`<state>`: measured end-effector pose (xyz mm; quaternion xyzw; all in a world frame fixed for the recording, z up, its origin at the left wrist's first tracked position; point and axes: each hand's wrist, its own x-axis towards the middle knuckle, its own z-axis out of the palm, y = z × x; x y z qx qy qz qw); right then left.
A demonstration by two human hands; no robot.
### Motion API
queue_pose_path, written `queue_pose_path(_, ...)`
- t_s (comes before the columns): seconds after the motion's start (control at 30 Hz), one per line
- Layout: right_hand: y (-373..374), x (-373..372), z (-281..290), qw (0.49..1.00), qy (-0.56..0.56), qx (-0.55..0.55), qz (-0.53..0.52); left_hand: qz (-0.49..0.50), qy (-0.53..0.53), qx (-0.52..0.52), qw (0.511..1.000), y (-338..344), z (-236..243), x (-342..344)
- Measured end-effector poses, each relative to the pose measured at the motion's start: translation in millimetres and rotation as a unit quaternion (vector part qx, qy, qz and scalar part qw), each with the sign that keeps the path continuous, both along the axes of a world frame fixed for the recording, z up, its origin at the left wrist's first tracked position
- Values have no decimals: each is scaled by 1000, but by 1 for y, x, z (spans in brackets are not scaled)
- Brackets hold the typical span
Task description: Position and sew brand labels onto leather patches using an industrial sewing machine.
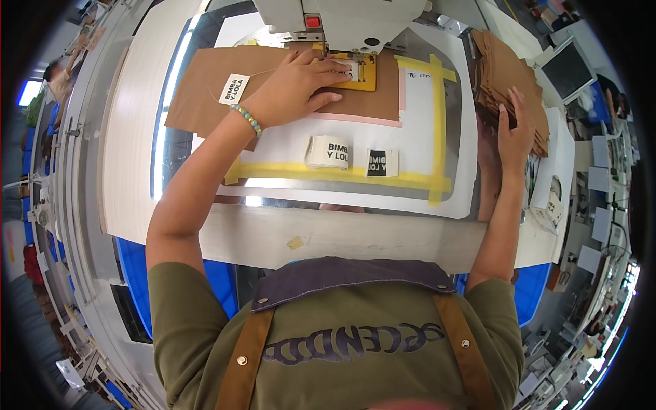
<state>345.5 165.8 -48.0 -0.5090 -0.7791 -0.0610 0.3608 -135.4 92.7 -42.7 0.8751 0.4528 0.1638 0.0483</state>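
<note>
My left hand (301,85) lies flat on a brown fabric panel (198,92), its fingers stretched to the yellow frame (367,74) under the sewing machine head (342,24). A small white label piece shows inside that frame, partly behind my fingertips. Another white printed label (234,89) lies on the panel beside my left wrist, with a loose thread near it. To the right, my right hand (517,133) rests against the edge of a stack of brown fabric pieces (502,75), thumb apart from the fingers and nothing lifted in it.
In front of the panel are a pile of white labels (328,152) and a black-and-white label pile (381,162), on a white sheet bordered by yellow tape (437,130). Blue bins (222,283) stand below the table edge. A dark monitor (568,70) is at far right.
</note>
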Motion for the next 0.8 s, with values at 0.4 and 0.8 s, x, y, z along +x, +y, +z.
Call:
queue_pose_path(0.4,1,4,-4,1000,1,9,-25,0,19,26,999,11,-6,-1)
queue_pose_path(0.8,-4,0,3,998,-21,34,-54,23,-70,-32,997,23,-8,-17)
